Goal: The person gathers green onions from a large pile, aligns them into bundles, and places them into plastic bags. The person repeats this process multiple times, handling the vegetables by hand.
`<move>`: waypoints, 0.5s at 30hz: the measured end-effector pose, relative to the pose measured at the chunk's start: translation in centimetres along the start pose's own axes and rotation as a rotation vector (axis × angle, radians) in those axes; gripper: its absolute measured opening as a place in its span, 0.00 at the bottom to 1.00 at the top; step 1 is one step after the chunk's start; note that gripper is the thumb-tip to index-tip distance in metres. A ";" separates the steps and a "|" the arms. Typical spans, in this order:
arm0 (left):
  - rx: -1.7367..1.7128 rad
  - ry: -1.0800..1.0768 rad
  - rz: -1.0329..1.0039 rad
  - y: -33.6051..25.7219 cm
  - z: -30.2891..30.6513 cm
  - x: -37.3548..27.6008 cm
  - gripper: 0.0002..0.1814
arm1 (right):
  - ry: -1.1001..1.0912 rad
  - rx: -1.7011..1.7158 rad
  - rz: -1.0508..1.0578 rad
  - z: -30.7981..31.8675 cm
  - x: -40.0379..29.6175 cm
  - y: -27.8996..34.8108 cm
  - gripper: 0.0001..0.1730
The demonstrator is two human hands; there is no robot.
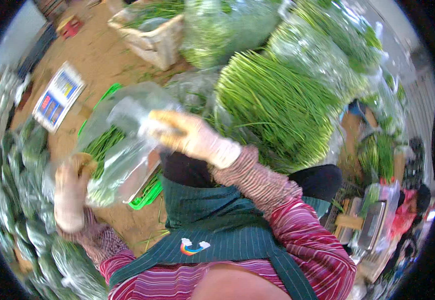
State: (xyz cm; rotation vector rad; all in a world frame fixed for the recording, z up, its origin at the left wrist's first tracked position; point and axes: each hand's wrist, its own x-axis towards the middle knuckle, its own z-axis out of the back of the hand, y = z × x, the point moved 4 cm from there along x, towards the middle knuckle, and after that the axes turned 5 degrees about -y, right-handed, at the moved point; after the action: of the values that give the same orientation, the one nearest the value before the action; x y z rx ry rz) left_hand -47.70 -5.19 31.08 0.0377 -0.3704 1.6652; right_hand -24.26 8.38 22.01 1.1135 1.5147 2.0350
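Observation:
A clear plastic bag [118,178] holding long green stalks [107,144] lies before me on a green tray [142,200]. My right hand [187,135], in a pale, yellow-stained glove, grips gathered plastic at the bag's upper right end. At its left edge is my left hand [74,183], also gloved, with curled fingers touching the bag; blur hides whether they grip it. Beyond my right forearm lies a large bundle of loose green stalks [277,108] on plastic sheeting.
A digital scale display [59,97] stands at the left. Filled plastic bags of greens [33,210] are stacked along the left side, with more large bags [228,33] at the top. A white crate [150,41] holds greens. At right sits a wrapping device [371,225].

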 end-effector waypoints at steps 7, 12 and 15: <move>-0.039 0.297 -0.634 -21.9 -11.5 14.1 0.29 | -0.324 0.636 -0.529 5.5 -10.8 -10.7 0.28; 0.386 0.659 -0.462 -24.2 -30.2 25.3 0.80 | -0.581 1.021 -0.854 10.0 -16.6 -19.0 0.36; -0.013 0.524 -0.431 -22.5 -34.6 28.3 0.73 | -0.794 1.203 -0.885 10.1 -17.7 -22.7 0.48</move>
State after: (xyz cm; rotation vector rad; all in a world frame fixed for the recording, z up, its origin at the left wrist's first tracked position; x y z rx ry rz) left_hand -23.02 32.91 10.08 -0.3043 0.0291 1.1887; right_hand -9.06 10.56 -4.41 1.0282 2.1171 -0.0467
